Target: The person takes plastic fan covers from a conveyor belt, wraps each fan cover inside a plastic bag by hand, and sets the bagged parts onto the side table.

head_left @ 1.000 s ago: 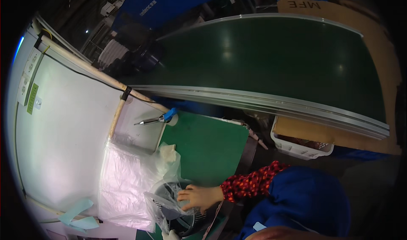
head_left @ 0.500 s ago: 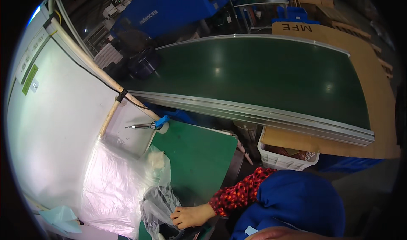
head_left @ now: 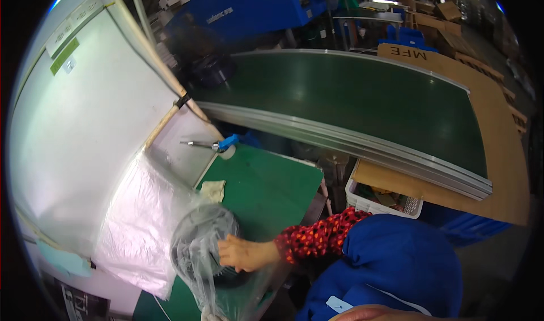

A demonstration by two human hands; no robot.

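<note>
A clear plastic bag (head_left: 195, 264) lies loosely over a dark, round, ribbed part (head_left: 224, 273) at the front of the green work surface. My right hand (head_left: 246, 254), in a red dotted sleeve, reaches across from the right, its fingers bent and closed on the film above the part. At the lower edge, only a small piece of my left hand (head_left: 212, 314) shows, seemingly pinching the bag's near end. Left of the bag is a stack of flat clear bags (head_left: 139, 224). A folded pale cloth (head_left: 213, 190) sits just beyond it.
A blue-handled air gun (head_left: 226, 143) rests at the green surface's (head_left: 277, 179) far left corner. Behind stands a long dark green table (head_left: 351, 100) with a metal edge and another dark round part (head_left: 212, 70). A white basket (head_left: 408, 209) stands right. White panels (head_left: 107, 100) rise left.
The view has shifted. The bag has spread out over the round part, which now shows through it. My right hand has moved slightly up and left with the film.
</note>
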